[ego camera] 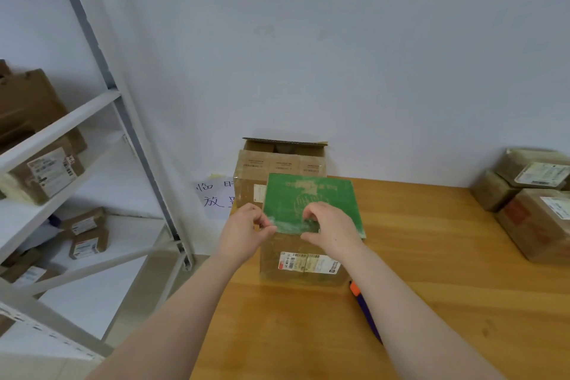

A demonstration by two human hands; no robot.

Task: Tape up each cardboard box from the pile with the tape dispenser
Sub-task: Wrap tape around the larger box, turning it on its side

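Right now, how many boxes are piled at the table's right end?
3: top box against the wall, lower box left of it, front box nearest; more may lie beyond the frame.

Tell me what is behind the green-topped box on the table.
A taller cardboard box stands right behind the green-topped box, its top flap raised, by the wall. Its lower front is covered, and its contents do not show.

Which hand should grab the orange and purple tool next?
Right. The orange and purple tool, likely the tape dispenser, lies on the table beside the right forearm. The left hand, gripping the green-topped box's left corner, would have to cross over.
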